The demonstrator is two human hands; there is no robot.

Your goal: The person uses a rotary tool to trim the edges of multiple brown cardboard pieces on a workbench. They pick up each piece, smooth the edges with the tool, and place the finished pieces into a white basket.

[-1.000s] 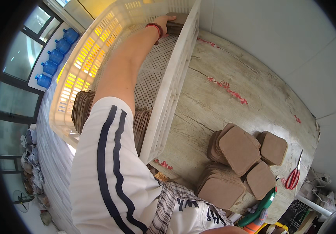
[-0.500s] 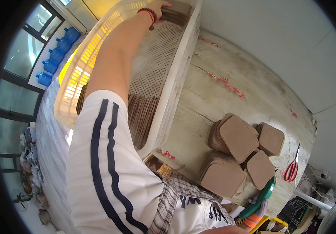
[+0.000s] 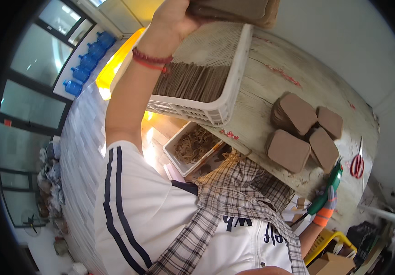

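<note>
Left grip [image 3: 173,22] closed on a brown pad stack [image 3: 236,11], lifted over the white crate [image 3: 225,109]. Gloved right grip [image 3: 328,201] wrapped around green tool [image 3: 336,175] at bench [image 3: 252,114] edge. More pad stacks [image 3: 291,151] sit on the bench, near red scissors [image 3: 356,166].

Bright view, ringed in black
The floor [image 3: 150,147] is patchily whitened by glare, glass panes [image 3: 41,55] streaked by reflections, outer lines bent.

It looks like a workshop: right of the white crate [image 3: 209,107] of brown pads [image 3: 197,80], the tabletop [image 3: 261,78] carries more pad stacks [image 3: 289,151] and red-handled scissors [image 3: 357,166]; below the crate, a box [image 3: 175,159] holds tangled strips [image 3: 193,145].
</note>
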